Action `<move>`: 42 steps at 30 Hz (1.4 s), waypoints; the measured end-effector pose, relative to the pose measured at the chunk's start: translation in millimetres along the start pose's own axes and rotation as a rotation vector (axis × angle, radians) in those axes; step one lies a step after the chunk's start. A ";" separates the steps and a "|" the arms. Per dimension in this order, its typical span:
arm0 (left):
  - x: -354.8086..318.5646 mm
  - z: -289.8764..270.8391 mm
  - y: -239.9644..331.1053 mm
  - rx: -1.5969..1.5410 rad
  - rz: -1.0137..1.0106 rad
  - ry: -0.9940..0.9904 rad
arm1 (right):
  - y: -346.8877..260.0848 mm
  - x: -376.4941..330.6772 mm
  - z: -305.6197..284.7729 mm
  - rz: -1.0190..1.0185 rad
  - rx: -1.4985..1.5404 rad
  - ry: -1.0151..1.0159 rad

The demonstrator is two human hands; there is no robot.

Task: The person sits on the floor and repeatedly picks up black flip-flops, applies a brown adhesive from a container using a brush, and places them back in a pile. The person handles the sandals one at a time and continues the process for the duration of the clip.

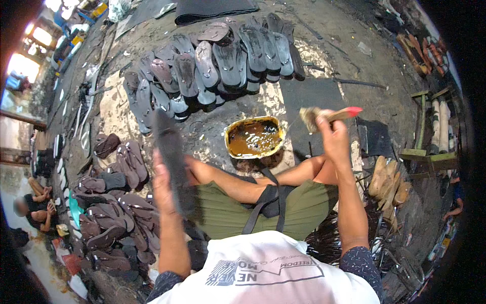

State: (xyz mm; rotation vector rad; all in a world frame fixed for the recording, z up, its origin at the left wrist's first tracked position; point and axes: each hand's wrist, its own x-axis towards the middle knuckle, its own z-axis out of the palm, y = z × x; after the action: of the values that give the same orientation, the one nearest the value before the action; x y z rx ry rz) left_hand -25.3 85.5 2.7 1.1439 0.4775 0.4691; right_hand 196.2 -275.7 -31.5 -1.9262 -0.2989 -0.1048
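Observation:
My left hand is closed on a dark sandal sole, which it holds upright on its edge above my left knee. In my right hand is a paintbrush with a red-tipped handle, its pale, clumped bristles pointing left. Between the two hands, beyond my crossed legs, sits a rectangular tub of glossy amber-brown liquid, likely glue. The brush is apart from both the tub and the sole. Past the tub, many grey and brown sandal soles lie in overlapping rows.
Brown strapped sandals are heaped at my left. On my right are wooden shoe lasts and a wooden rack. A black sheet lies at the far edge. Another person sits at the far left.

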 end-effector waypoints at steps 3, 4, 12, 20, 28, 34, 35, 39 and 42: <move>-5.8 59.5 -46.3 -0.255 -0.264 -0.197 | -70.1 -3.5 33.7 0.143 0.417 0.119; -14.5 78.7 -58.5 -0.362 -0.299 -0.202 | -91.8 -6.6 58.9 0.135 0.552 0.059; -26.7 91.4 -74.2 -0.685 -0.386 -0.428 | -99.7 -75.0 96.2 -0.241 0.370 -0.263; -37.6 93.4 -66.8 -0.441 -0.261 -0.525 | -101.2 -22.1 74.4 -0.053 0.338 -0.048; -42.9 109.6 -59.4 -0.459 -0.197 -0.281 | -102.4 1.5 68.7 -0.398 0.296 -0.057; 10.7 120.3 -62.1 -0.452 -0.082 -0.291 | -98.1 -80.1 98.4 -0.213 0.370 -0.201; 24.7 120.4 -67.4 -0.549 -0.055 -0.281 | -96.3 -101.2 106.3 -0.126 0.423 -0.196; 57.0 95.2 -90.1 -0.702 -0.265 -0.366 | -110.3 -119.1 87.6 -0.174 0.420 -0.356; 33.7 134.9 -81.0 -0.425 -0.011 -0.208 | -96.2 -83.4 98.1 -0.374 0.363 -0.262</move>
State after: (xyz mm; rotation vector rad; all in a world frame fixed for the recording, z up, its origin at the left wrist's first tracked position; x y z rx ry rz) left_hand 89.0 -22.6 -31.4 0.7681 0.1888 0.4127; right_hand 84.2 -165.2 1.5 -1.5060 -0.7983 -0.0395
